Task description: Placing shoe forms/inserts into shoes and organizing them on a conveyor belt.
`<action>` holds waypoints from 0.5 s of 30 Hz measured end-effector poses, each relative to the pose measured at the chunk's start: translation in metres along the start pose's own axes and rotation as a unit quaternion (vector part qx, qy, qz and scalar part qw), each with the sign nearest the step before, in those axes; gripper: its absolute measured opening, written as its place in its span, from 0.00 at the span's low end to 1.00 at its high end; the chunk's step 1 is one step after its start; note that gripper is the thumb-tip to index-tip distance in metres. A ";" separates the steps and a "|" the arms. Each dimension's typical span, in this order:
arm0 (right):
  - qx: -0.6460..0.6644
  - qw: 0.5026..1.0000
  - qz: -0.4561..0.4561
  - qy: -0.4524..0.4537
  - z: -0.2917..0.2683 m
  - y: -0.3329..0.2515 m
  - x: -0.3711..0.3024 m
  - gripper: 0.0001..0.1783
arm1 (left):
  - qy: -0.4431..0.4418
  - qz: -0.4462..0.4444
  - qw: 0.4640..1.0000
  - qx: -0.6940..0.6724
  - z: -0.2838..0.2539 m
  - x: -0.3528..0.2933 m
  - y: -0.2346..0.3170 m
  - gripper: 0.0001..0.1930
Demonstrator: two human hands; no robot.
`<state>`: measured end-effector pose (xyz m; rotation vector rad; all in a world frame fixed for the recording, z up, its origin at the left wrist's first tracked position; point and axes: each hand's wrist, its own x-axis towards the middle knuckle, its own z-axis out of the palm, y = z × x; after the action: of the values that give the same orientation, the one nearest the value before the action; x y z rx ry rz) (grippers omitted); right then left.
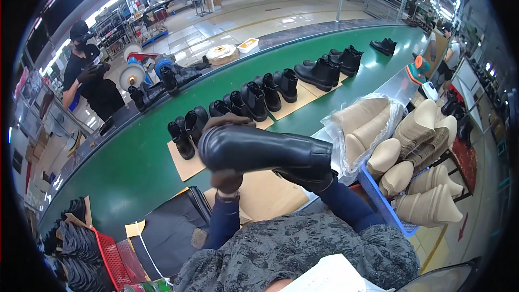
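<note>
White sheet (327, 276): cut off below, its marks too faint to read.
Right hand: hidden; the navy sleeve (348, 205) ends at the boot's opening, fingers impossible to tell.
Left hand (226, 180): grips the toe end, fingers curled over the top, the palm concealed.
Black boot (265, 151): held sideways above the surface's near edge, blocking part of the tan board (273, 194).
Blue basket (378, 200): at the near edge's right, with tan forms (397, 178) beside clear plastic wrapping.
Boot row (254, 100): runs along the green surface (135, 154), partly on cards.
Far edge: a masked worker (93, 70) stands beyond the left end.
Floor: a red arrow (463, 227) marks the right side.
</note>
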<state>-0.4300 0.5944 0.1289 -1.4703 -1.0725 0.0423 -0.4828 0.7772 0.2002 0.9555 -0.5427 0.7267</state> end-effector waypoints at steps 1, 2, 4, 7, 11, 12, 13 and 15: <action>-0.038 0.998 0.040 -0.011 -0.005 0.010 -0.008 0.26 | 0.006 -0.033 0.997 -0.067 -0.008 -0.005 -0.026 0.46; -0.069 0.994 0.076 -0.026 -0.005 0.016 -0.013 0.25 | 0.051 -0.095 0.991 -0.082 -0.018 -0.011 -0.041 0.43; 0.033 0.993 0.091 0.065 0.020 0.039 -0.025 0.24 | 0.173 -0.144 0.962 0.151 -0.061 -0.042 -0.085 0.34; -0.278 0.942 0.169 0.083 0.033 0.075 -0.041 0.20 | 0.115 -0.071 0.811 0.569 -0.066 -0.087 -0.128 0.29; -0.324 0.935 0.135 0.060 0.037 0.126 -0.078 0.13 | -0.089 -0.285 0.845 0.444 -0.050 -0.145 -0.145 0.20; -0.254 0.961 0.105 0.007 0.023 0.112 -0.076 0.12 | -0.073 -0.187 0.883 0.424 -0.049 -0.156 -0.150 0.20; -0.182 0.979 0.075 -0.046 0.014 0.099 -0.071 0.11 | -0.053 -0.242 0.872 0.422 -0.054 -0.161 -0.151 0.20; -0.165 0.973 0.150 0.053 -0.001 0.065 -0.058 0.10 | -0.039 -0.294 0.861 0.412 -0.049 -0.156 -0.156 0.21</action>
<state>-0.4247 0.5702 0.0454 -1.9051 -0.7876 -0.0020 -0.4600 0.7130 -0.0154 1.8543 0.0517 0.3374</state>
